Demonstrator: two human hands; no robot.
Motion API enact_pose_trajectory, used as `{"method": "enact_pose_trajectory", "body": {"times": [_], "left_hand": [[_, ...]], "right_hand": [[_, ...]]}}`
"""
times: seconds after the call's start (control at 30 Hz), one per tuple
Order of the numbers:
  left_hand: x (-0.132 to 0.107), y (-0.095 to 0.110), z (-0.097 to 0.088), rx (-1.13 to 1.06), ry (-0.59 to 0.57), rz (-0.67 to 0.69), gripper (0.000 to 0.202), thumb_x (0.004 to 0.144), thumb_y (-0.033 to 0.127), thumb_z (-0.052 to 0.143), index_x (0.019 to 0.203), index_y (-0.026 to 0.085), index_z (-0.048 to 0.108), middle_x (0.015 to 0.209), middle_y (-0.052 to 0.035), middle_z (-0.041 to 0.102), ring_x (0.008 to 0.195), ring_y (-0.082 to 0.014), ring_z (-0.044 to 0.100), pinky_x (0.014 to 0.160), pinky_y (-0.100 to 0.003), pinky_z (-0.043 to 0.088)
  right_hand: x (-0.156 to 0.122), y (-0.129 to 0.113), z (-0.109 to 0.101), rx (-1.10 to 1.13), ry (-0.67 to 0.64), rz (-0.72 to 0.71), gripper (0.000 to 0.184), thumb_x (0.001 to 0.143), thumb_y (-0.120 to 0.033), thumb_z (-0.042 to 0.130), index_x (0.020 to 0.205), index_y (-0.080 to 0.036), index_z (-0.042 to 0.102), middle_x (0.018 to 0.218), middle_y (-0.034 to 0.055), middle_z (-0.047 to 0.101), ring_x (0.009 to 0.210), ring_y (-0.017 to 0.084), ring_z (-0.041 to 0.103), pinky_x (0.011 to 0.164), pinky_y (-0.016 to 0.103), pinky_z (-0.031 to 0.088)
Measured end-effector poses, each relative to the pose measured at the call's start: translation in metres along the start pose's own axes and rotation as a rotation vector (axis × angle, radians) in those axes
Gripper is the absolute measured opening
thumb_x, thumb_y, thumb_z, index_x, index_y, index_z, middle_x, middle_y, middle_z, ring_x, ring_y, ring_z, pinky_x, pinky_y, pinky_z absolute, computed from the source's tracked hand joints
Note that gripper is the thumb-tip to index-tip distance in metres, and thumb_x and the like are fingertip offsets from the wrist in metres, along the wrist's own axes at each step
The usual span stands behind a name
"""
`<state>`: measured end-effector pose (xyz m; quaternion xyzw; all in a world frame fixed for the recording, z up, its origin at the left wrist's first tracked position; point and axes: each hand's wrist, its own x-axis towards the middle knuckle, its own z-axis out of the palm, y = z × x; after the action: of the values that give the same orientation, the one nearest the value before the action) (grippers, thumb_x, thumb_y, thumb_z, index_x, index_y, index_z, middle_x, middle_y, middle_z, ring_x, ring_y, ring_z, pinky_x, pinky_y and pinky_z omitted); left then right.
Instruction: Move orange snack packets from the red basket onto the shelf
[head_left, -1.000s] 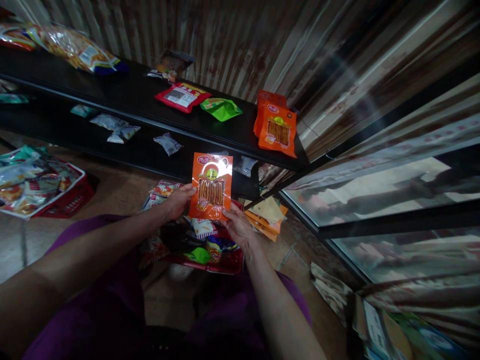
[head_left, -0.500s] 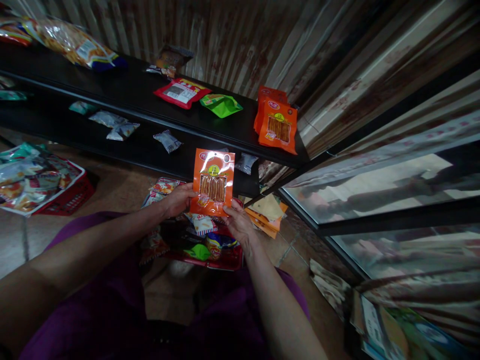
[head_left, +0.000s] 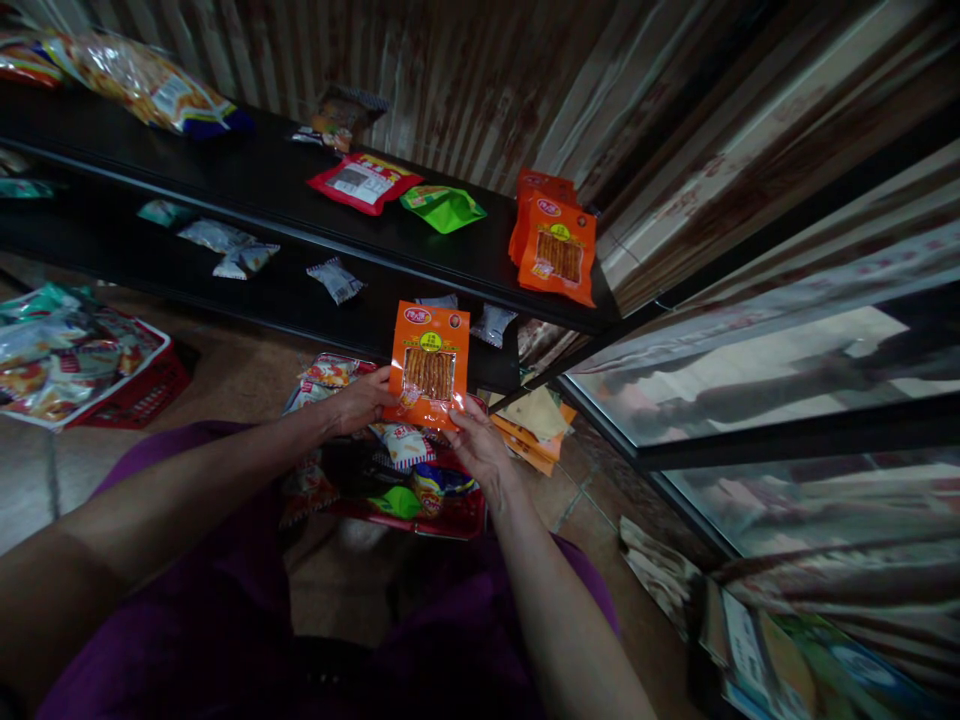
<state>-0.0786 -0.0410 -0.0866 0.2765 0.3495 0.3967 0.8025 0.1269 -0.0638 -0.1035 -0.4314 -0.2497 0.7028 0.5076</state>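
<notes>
An orange snack packet (head_left: 430, 365) with a clear window showing brown sticks is held upright between my two hands. My left hand (head_left: 365, 398) pinches its lower left edge. At the lower right corner, my right hand (head_left: 477, 442) grips it between thumb and fingers. Beneath the packet stands a red basket (head_left: 450, 522) of mixed snacks, among them a white packet (head_left: 405, 446) and a green packet (head_left: 397, 502). Similar orange packets (head_left: 559, 250) are stacked at the right end of the upper black shelf (head_left: 300, 195).
On the upper shelf lie a red packet (head_left: 364, 184), a green packet (head_left: 444, 208) and a large snack bag (head_left: 142, 85). Small packets (head_left: 336, 280) lie on the lower shelf. Another full red basket (head_left: 142, 385) stands left. A glass panel (head_left: 750, 370) with a dark frame is at right.
The orange packet has tilted slightly in my hands, with less glare on its front. Both hands keep their hold and almost the same place.
</notes>
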Motion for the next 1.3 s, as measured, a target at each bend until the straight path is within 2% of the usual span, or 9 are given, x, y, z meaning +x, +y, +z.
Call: {"method": "enact_pose_trajectory", "body": {"times": [0.2, 0.4, 0.7, 0.97, 1.3], "left_hand": [[-0.001, 0.000, 0.005, -0.005, 0.043, 0.044, 0.064, 0.056, -0.006, 0.065, 0.114, 0.020, 0.059, 0.097, -0.0062, 0.071, 0.082, -0.0202, 0.070, 0.070, -0.027, 0.055], [-0.001, 0.000, 0.006, -0.004, 0.079, 0.071, 0.070, 0.058, -0.004, 0.067, 0.121, 0.024, 0.058, 0.099, -0.0078, 0.072, 0.081, -0.0218, 0.070, 0.068, -0.028, 0.056], [-0.004, 0.005, 0.012, 0.022, 0.111, 0.071, 0.073, 0.059, -0.006, 0.063, 0.125, 0.024, 0.057, 0.096, -0.0063, 0.073, 0.077, -0.0201, 0.069, 0.065, -0.027, 0.055], [-0.003, 0.004, 0.011, 0.015, 0.079, 0.093, 0.075, 0.057, -0.008, 0.061, 0.125, 0.024, 0.058, 0.094, -0.0061, 0.073, 0.080, -0.0222, 0.070, 0.066, -0.027, 0.055], [-0.002, 0.004, 0.006, 0.014, 0.041, 0.097, 0.065, 0.058, -0.008, 0.059, 0.115, 0.022, 0.063, 0.099, -0.0067, 0.073, 0.090, -0.0241, 0.070, 0.071, -0.028, 0.055]], "right_hand": [[-0.001, 0.000, 0.000, -0.012, -0.007, 0.015, 0.033, 0.061, -0.015, 0.078, 0.091, -0.024, 0.070, 0.090, -0.0021, 0.075, 0.080, 0.014, 0.069, 0.073, 0.025, 0.059], [0.000, -0.003, 0.000, -0.037, -0.041, 0.027, 0.036, 0.061, -0.015, 0.077, 0.094, -0.024, 0.069, 0.092, -0.0011, 0.075, 0.081, 0.016, 0.070, 0.074, 0.028, 0.059], [-0.004, -0.003, 0.002, -0.055, -0.035, 0.034, 0.039, 0.057, -0.012, 0.076, 0.094, -0.024, 0.069, 0.093, -0.0026, 0.075, 0.081, 0.013, 0.069, 0.074, 0.025, 0.057], [-0.005, -0.004, 0.005, -0.105, -0.051, 0.021, 0.040, 0.059, -0.015, 0.078, 0.096, -0.024, 0.067, 0.097, -0.0017, 0.075, 0.086, 0.014, 0.069, 0.080, 0.027, 0.057], [-0.003, -0.005, 0.001, -0.125, -0.057, 0.025, 0.040, 0.058, -0.013, 0.076, 0.095, -0.025, 0.068, 0.091, -0.0035, 0.076, 0.081, 0.015, 0.070, 0.074, 0.026, 0.058]]}}
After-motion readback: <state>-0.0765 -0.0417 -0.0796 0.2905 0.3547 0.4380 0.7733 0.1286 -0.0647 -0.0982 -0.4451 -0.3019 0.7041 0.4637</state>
